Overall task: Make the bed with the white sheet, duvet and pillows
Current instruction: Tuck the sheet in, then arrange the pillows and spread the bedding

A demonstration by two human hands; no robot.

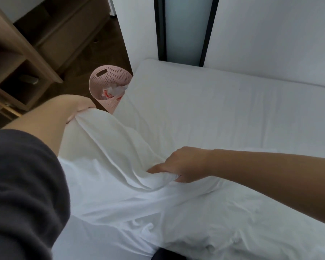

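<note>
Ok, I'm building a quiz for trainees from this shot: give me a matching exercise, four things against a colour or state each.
1 left hand
2 right hand
3 basket
4 shelf

a pink
b brown wood
c grips a sheet fold, mid-frame
d grips the sheet near the basket

Pairs: 1-d, 2-c, 3-a, 4-b

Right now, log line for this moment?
left hand grips sheet | right hand grips sheet fold | sheet rumpled | basket beside bed
</note>
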